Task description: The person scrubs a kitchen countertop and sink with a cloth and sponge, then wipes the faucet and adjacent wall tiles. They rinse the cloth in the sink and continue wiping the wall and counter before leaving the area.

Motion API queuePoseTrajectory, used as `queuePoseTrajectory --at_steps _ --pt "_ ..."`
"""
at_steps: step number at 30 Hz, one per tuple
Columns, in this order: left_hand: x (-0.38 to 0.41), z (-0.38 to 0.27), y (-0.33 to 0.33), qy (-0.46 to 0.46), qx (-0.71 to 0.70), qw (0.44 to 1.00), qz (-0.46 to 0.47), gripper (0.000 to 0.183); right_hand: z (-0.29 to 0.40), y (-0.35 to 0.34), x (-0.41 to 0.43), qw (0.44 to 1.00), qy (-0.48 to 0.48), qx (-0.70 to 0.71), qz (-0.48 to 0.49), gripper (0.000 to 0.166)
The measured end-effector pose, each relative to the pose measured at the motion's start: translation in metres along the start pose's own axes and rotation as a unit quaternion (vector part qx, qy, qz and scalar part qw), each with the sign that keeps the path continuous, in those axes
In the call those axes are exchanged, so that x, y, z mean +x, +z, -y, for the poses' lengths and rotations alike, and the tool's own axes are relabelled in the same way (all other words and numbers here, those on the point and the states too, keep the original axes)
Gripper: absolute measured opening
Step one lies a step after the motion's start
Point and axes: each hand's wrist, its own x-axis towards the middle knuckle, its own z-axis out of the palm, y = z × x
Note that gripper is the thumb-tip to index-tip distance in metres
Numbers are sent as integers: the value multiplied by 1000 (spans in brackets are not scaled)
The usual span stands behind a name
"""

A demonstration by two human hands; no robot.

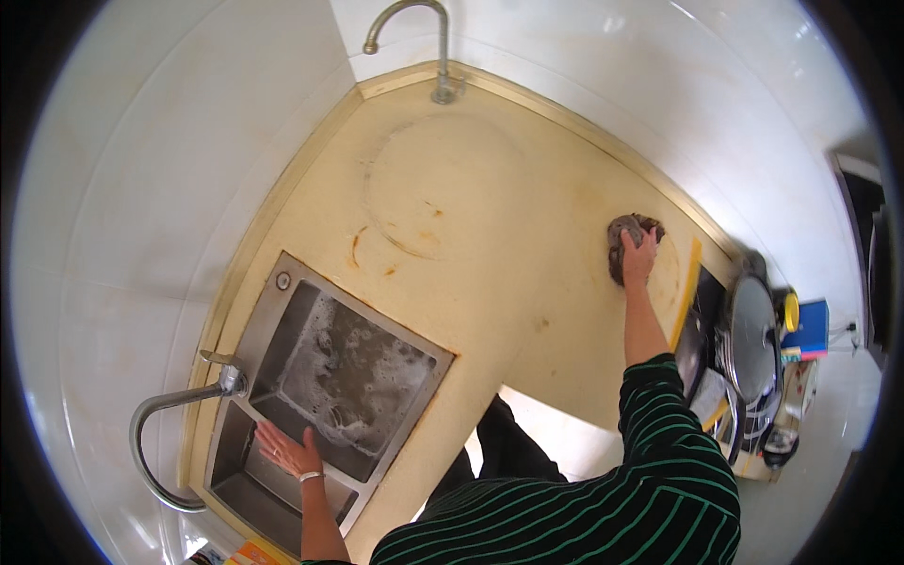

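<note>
My right hand (640, 258) presses a crumpled dark grey-brown cloth (626, 236) onto the yellow countertop (487, 311), near the back edge on the right. Part of the cloth is hidden under the palm and fingers. My left hand (288, 448) hovers over the smaller basin (272, 487) of a double stainless steel sink, fingers spread and nothing in it. A light-coloured bracelet circles that wrist. The larger basin (353, 374) beside it holds murky, soapy water with white foam. Brown stains (356, 247) and a faint ring mark the countertop between the sink and the corner.
A curved faucet (157, 402) arches beside the sink, and another gooseneck faucet (443, 56) rises in the back corner. At right, beyond a yellow-edged dark cooktop (706, 300), stands a glass-lidded pan (753, 339) near a blue box (812, 328). White tiled walls (169, 162) border the counter.
</note>
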Motion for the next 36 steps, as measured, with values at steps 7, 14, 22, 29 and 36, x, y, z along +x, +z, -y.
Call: queuePoseTrajectory --at_steps 7,14,22,29,36 --pt "-9 56 89 -320 -256 910 59 69 133 135 93 963 -181 119 160 54" --pt "-20 62 102 -383 -169 907 41 58 300 220 71 866 -363 126 320 51" --pt "3 20 66 -419 -122 897 72 54 420 284 30 831 -432 135 323 63" --pt "-2 20 70 -418 -113 899 62 49 475 243 -119 682 -545 239 424 47" --pt "9 1 46 -410 -138 900 62 36 443 140 -266 575 -591 327 461 38"
